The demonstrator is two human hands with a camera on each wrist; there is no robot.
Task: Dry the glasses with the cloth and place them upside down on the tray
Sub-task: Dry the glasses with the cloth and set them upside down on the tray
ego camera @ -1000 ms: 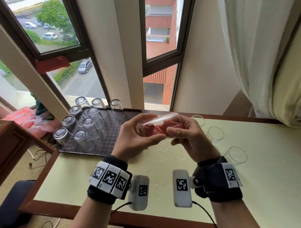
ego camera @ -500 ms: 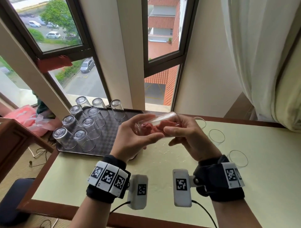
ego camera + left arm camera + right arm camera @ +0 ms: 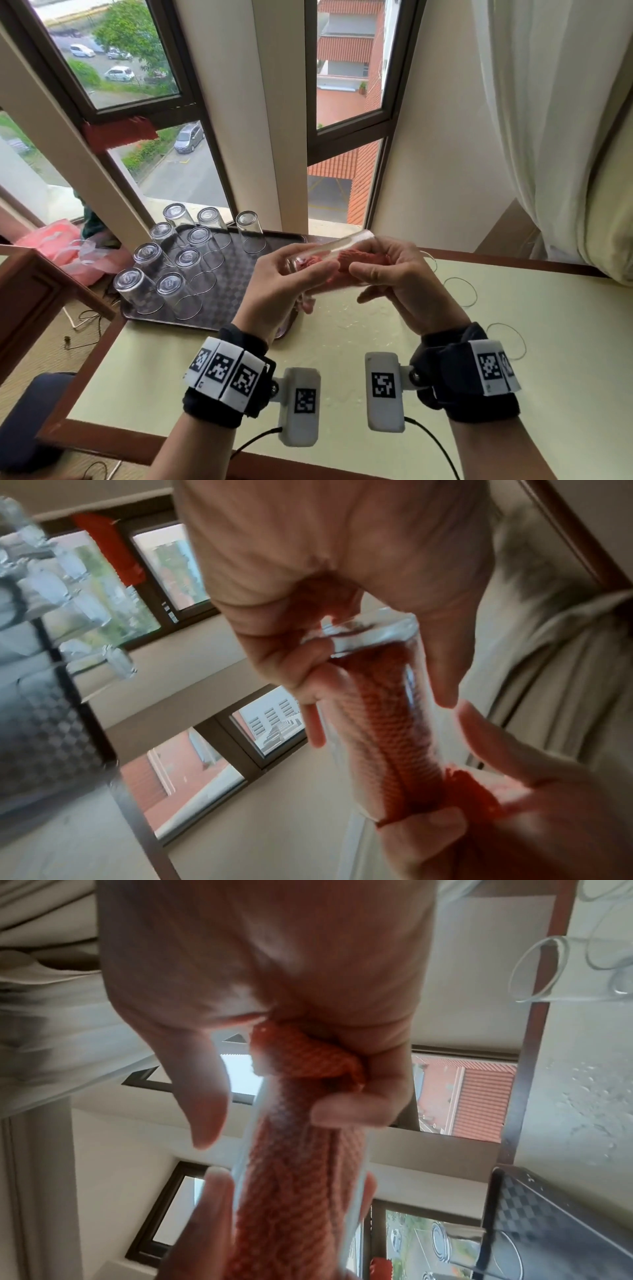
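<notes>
Holding a clear glass (image 3: 329, 255) sideways above the counter (image 3: 376, 325), your left hand (image 3: 281, 291) wraps its base end while your right hand (image 3: 400, 284) pinches the red cloth (image 3: 359, 258) stuffed into its mouth. Nine glasses (image 3: 178, 260) stand upside down on the dark tray (image 3: 239, 274) to the left; upright glasses (image 3: 460, 291) wait on the right. Left wrist view: fingers (image 3: 315, 723) curl round the glass base, cloth filling the inside. Right wrist view: thumb and curled fingers (image 3: 346, 1112) clamp the cloth bunch at the rim.
</notes>
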